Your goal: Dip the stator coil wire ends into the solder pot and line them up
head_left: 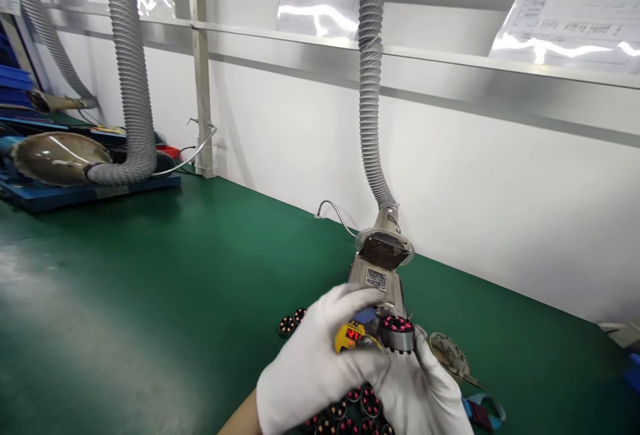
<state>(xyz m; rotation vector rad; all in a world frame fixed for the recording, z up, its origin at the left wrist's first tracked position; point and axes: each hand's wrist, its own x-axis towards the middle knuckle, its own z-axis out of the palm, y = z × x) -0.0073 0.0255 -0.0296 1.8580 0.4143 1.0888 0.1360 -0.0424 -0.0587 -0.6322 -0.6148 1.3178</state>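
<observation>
In white gloves, both my hands are at the lower middle. My right hand [425, 392] holds a round motor part [398, 335], a dark metal ring with pink-red pieces on its upper face. Beside it, my left hand [320, 355] curves with thumb and fingers apart, its slightly blurred fingertips close to the part's left side; whether they touch it is unclear. Through that gap shows a yellow panel [349, 336] with a lit red number display. Below my hands lie several similar round parts [370, 402], partly hidden. More round parts [287, 326] sit left of my left hand.
Behind my hands stands a metal device [379, 275] under a grey extraction hose [371, 75]. A camouflage-patterned item [450, 355] and a blue strap [493, 408] lie to the right on the green table [210, 275]. Another hose [131, 75] reaches a brown hood [63, 157] at left.
</observation>
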